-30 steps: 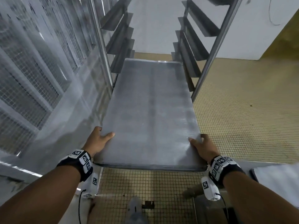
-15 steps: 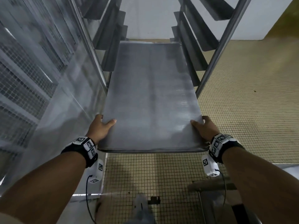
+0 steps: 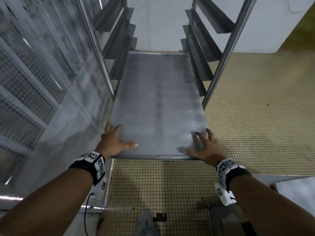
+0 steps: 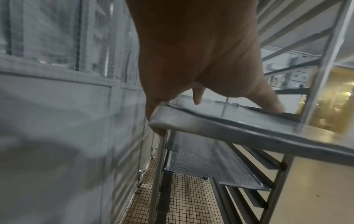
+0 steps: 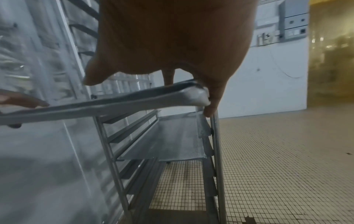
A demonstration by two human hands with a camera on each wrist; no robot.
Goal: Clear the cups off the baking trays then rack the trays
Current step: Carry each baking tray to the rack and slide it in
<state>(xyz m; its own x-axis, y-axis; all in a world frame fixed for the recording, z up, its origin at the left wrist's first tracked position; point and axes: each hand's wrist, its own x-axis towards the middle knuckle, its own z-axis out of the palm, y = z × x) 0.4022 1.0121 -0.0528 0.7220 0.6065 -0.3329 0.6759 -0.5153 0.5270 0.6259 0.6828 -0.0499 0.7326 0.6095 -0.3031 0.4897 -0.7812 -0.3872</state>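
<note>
Grey metal fills most of the head view: a baking tray lies flat, its far part slid between the angled runners of a steel rack and its near end sticking out past the front uprights over the tiled floor.

At the near left corner the left hand rests on the tray with its fingers spread and fairly straight, the thumb lying along the tray surface toward the middle. The left wrist view shows the thumb tip pressed on the top of the rim while another finger reaches down past the corner's outer edge — a loose contact rather than a closed grip.

At the near right corner the right hand is likewise splayed, fingers apart and blurred, palm over the rim. In the right wrist view one finger comes down onto the tray's edge and another hangs past the corner beside the rack's upright; the thumb stands clear above the rim.

Lower in the rack, both wrist views show a perforated tray sitting on a lower pair of runners — well below the one at the hands. A mesh-panelled metal wall stands just left of the rack.
</note>
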